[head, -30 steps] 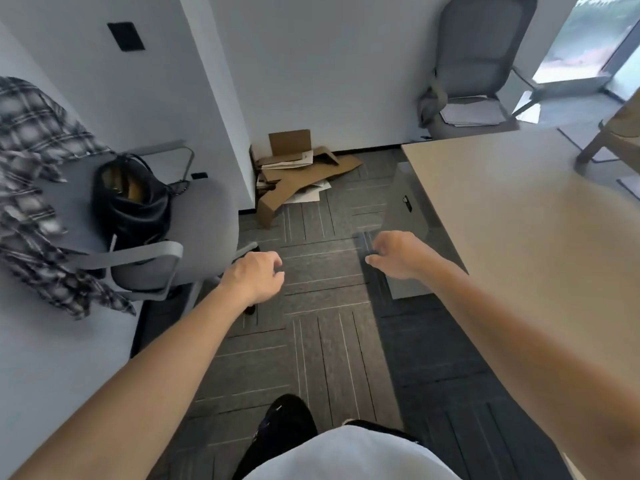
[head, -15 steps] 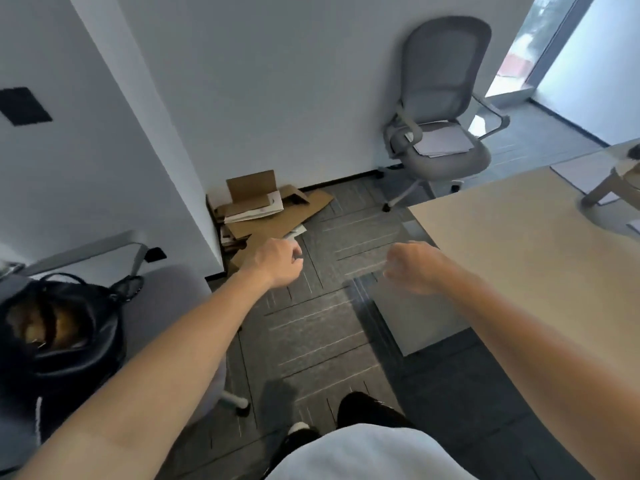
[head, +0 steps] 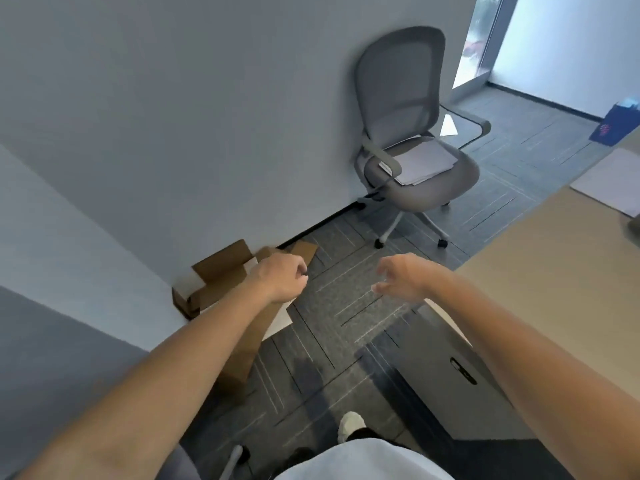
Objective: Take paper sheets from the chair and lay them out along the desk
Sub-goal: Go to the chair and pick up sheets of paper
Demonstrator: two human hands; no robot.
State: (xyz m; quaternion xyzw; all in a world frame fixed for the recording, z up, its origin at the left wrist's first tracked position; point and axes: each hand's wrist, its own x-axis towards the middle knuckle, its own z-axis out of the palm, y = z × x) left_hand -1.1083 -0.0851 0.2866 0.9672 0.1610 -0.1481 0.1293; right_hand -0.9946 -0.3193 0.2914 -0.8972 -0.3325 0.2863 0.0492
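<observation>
Status: early, approach stage.
- Sheets: stack on chair seat, against far wall, untouched, well apart from both hands.
- Desk: right of frame, near part bare; pale flat rectangle at far end, cannot tell if laid sheet.
- Left hand: fingers curled in, holding nothing.
- Right hand: fingers loose, spread, empty.
- Cardboard: on floor by wall, not task item.
- Left to do, by judgement: reach chair, lift sheets, lay out along desk.
</observation>
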